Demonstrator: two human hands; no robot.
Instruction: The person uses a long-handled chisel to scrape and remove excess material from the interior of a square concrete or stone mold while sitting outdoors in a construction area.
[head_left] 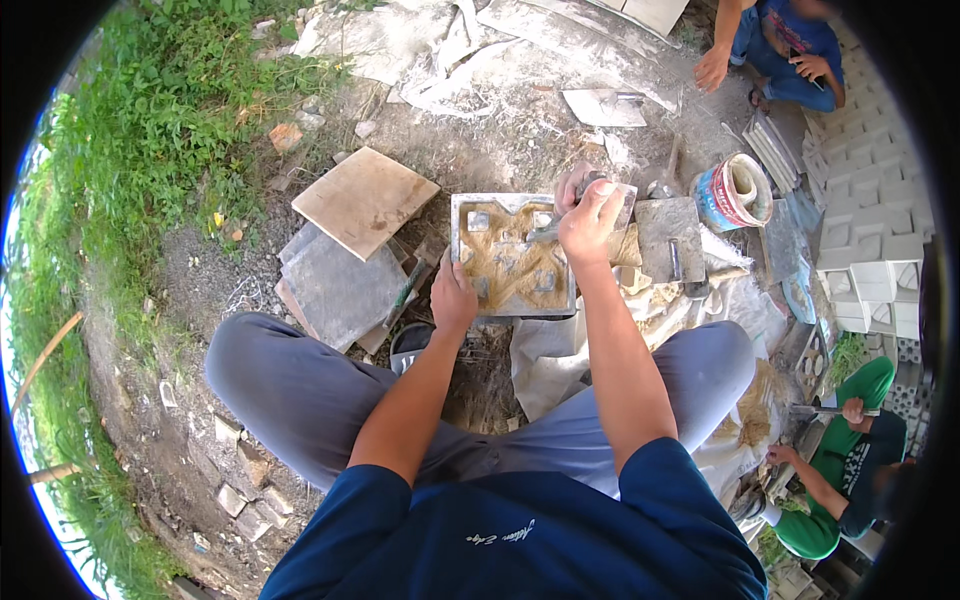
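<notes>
- Square frame (457, 225): in front of the person, just beyond the knees, mid-view. Sandy material inside, with small grey squarish pieces and a channelled pattern. Support beneath mostly hidden.
- Left hand (453, 298): at the frame's left rim, fingers against it. Can't tell if it's gripping.
- Right hand (588, 222): closed around a small tool (545, 234), mostly hidden by the fist; a grey end shows over the frame's right side.
- Right of frame: grey square plate (655, 235) with a bar handle, lying flat.
- Past that: open bucket (713, 203), blue and red outside, whitish rim.
- Left of frame: tan square board (365, 203) overlapping a grey slab (345, 285).
- Below frame, toward the right knee: crumpled pale sheet (545, 355).
- Farther out, top: pale flat plate (600, 107) on the ground.
- Right edge: stacked pale blocks (868, 230).
- Two other people: one upper right (803, 40) in blue, one lower right (870, 495) in green trousers holding a bar-like item.
- Left: green plants (170, 130).
</notes>
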